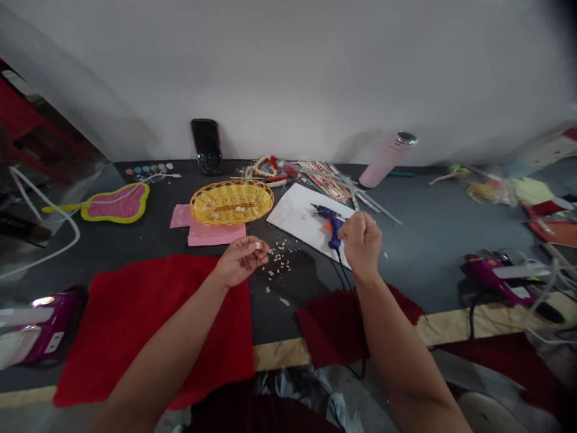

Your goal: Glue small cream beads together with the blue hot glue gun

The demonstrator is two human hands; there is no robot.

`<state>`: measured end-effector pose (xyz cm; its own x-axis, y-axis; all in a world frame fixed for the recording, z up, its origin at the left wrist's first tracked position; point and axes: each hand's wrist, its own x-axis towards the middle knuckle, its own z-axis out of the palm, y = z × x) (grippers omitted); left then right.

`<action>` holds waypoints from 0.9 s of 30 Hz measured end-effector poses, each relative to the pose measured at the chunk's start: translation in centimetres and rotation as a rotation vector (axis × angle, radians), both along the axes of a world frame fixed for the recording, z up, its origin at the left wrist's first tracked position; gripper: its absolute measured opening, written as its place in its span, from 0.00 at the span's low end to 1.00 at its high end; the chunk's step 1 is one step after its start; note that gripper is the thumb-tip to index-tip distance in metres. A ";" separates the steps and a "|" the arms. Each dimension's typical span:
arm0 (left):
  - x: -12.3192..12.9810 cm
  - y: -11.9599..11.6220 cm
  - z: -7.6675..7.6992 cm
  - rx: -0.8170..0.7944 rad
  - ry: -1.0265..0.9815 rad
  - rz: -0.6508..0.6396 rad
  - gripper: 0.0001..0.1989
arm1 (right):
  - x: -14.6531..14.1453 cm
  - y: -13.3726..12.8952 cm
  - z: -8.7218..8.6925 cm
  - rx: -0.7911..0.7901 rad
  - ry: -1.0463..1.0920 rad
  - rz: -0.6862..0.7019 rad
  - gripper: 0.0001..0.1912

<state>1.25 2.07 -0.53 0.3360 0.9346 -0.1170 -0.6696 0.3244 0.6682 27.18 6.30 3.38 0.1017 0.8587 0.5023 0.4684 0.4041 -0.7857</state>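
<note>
Between the fingertips of my left hand (pixel 241 261) is a small whitish piece (pixel 257 245). Many similar small cream pieces (pixel 280 263) lie scattered on the dark tabletop just to its right. My right hand (pixel 363 240) is closed, thumb and fingers pressed together; whatever it may hold is too small or hidden to see. Left of that hand, a blue hot glue gun (pixel 335 237) with an orange trigger lies on a white board (pixel 297 210), its cord running down toward the table edge. Whether the hand touches the glue gun, I cannot tell.
A yellow wicker basket (pixel 232 202) holding a few small pieces stands on pink sheets (pixel 216 234). Red cloth (pixel 180 300) covers the left front. Behind are a phone (pixel 207 147), sticks (pixel 327 180) and a pink bottle (pixel 387 159). Purple devices (pixel 500 279) with cables flank both sides.
</note>
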 end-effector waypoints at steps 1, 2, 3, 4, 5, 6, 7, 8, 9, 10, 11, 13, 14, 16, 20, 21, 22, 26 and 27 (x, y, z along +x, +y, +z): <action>0.0 0.0 0.0 0.001 0.001 0.001 0.06 | -0.1 -0.1 0.7 0.009 0.009 -0.005 0.21; 0.0 0.0 0.0 0.001 0.003 0.000 0.06 | -0.4 -0.2 1.3 0.012 0.009 0.005 0.21; 0.0 0.0 0.0 -0.001 0.006 -0.003 0.06 | -1.0 -0.4 1.9 0.010 -0.005 0.042 0.20; 0.0 0.0 0.1 -0.001 0.009 -0.009 0.06 | -1.7 -0.6 2.3 -0.004 -0.045 0.111 0.17; 0.0 -0.1 0.1 0.002 0.013 -0.017 0.06 | -2.5 -0.8 2.6 -0.022 -0.092 0.194 0.14; 0.0 -0.1 0.1 0.004 0.019 -0.025 0.06 | -3.4 -1.0 2.7 -0.034 -0.135 0.278 0.10; 0.0 -0.1 0.1 0.006 0.026 -0.031 0.06 | -4.3 -1.2 2.7 -0.050 -0.178 0.362 0.07; 0.0 -0.1 0.0 0.005 0.035 -0.034 0.06 | -5.2 -1.5 2.5 -0.064 -0.213 0.447 0.09; -0.1 -0.1 0.0 0.001 0.043 -0.034 0.06 | -6.1 -1.6 2.3 -0.075 -0.238 0.528 0.12; -0.1 0.0 -0.1 -0.005 0.052 -0.031 0.06 | -6.9 -1.8 1.9 -0.095 -0.258 0.599 0.15; -0.1 0.0 -0.3 -0.012 0.062 -0.027 0.07 | -7.5 -2.0 1.6 -0.119 -0.276 0.651 0.17; -0.1 0.1 -0.5 -0.024 0.086 -0.020 0.07 | -8.5 -2.2 1.0 -0.154 -0.306 0.683 0.17; 0.0 0.2 -0.6 -0.029 0.098 -0.015 0.07 | -8.8 -2.2 0.7 -0.159 -0.323 0.662 0.16; 0.1 0.3 -0.6 -0.035 0.120 0.003 0.07 | -9.2 -2.3 0.4 -0.134 -0.353 0.583 0.13; 0.4 0.3 -0.4 -0.036 0.142 0.039 0.09 | -9.0 -2.3 -0.3 -0.074 -0.425 0.486 0.07; 0.5 0.2 -0.3 -0.038 0.144 0.043 0.09 | -8.7 -2.1 -0.4 -0.071 -0.447 0.479 0.07; 0.5 0.2 -0.2 -0.043 0.145 0.046 0.09 | -8.3 -1.9 -0.5 -0.074 -0.471 0.466 0.07; 0.5 0.1 0.3 -0.072 0.118 0.078 0.09 | -5.3 -0.2 0.1 -0.085 -0.544 0.305 0.09; 0.5 0.1 0.4 -0.081 0.107 0.085 0.09 | -4.4 0.3 0.6 -0.073 -0.548 0.232 0.09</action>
<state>1.71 2.19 -0.18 0.2381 0.9451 -0.2238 -0.6231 0.3254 0.7113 22.82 6.56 4.00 -0.3496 0.8620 0.3670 0.7197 0.4979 -0.4839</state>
